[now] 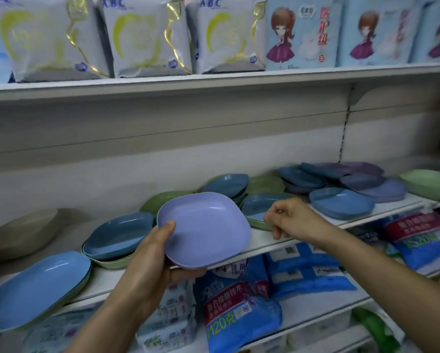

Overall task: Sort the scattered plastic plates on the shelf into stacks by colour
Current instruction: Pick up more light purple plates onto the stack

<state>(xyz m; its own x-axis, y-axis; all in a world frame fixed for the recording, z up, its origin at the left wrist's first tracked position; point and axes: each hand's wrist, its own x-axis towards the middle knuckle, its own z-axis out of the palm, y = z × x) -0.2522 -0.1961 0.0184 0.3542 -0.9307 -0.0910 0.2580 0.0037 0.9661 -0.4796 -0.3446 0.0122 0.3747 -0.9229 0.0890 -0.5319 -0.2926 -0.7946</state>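
My left hand grips a lilac square plate by its near left corner, thumb on the rim, holding it just in front of the white shelf. My right hand hovers to the plate's right with loosely curled fingers and holds nothing. Blue plates lie scattered on the shelf: one at the near left, one nested in a green plate, another to the right. Purple and blue plates pile up at the back right. Green plates sit at the far right and behind the lilac plate.
A beige plate lies at the far left of the shelf. Packaged goods fill the shelf above and blue bags fill the shelf below. The shelf's back panel stands close behind the plates.
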